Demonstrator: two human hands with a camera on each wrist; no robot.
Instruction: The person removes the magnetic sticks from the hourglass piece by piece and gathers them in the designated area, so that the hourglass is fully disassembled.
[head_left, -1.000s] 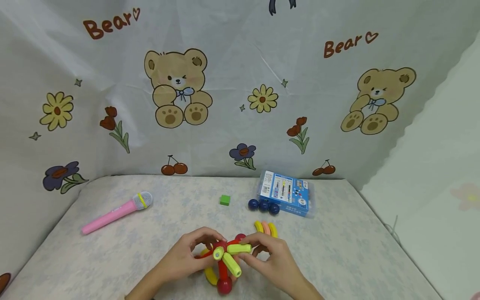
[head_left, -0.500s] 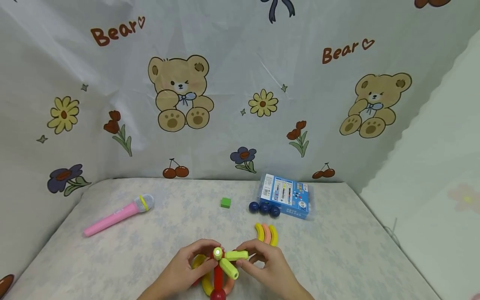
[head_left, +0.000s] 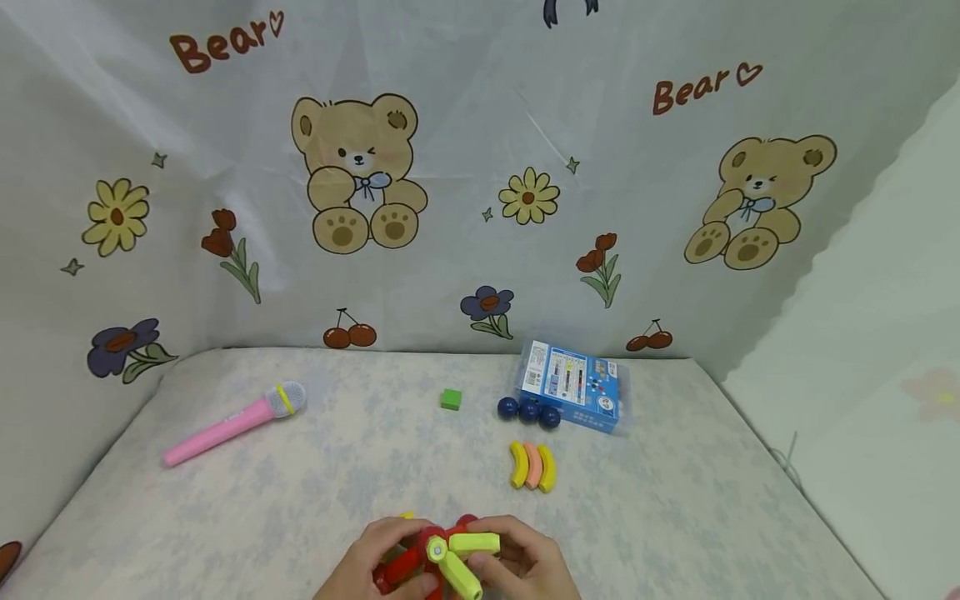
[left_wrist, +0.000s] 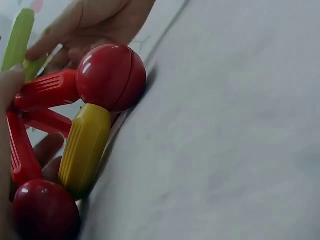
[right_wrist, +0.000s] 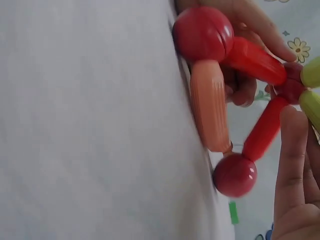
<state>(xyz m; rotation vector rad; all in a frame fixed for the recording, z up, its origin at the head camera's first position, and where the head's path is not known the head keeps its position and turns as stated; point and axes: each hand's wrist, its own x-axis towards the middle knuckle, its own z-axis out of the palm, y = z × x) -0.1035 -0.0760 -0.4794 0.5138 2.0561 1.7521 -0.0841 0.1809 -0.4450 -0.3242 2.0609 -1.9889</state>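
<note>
Between my hands stands a ball-and-stick frame, with a red ball (head_left: 432,540) at its top, red sticks (right_wrist: 265,129) sloping down and more red balls (left_wrist: 111,77) at its lower corners. A yellow stick (left_wrist: 85,150) and an orange stick (right_wrist: 209,106) run along its base. Yellow-green sticks (head_left: 460,575) radiate from the top ball, one pointing at the head camera. My left hand (head_left: 367,562) grips the frame's left side near the top ball, some fingers hidden behind it. With thumb and fingers, my right hand (head_left: 528,557) pinches the right-pointing yellow-green stick (head_left: 476,543).
Ahead on the table lie two yellow and one orange curved sticks (head_left: 533,465). Beyond them, three dark blue balls (head_left: 528,411) sit against a blue-labelled plastic box (head_left: 572,385). A green block (head_left: 451,399) lies mid-table; a pink toy microphone (head_left: 232,423) lies at left.
Both hands and the frame have moved closer to me, lower in the head view. The curved sticks ahead now show fully. The head camera's tilt has shifted slightly.
</note>
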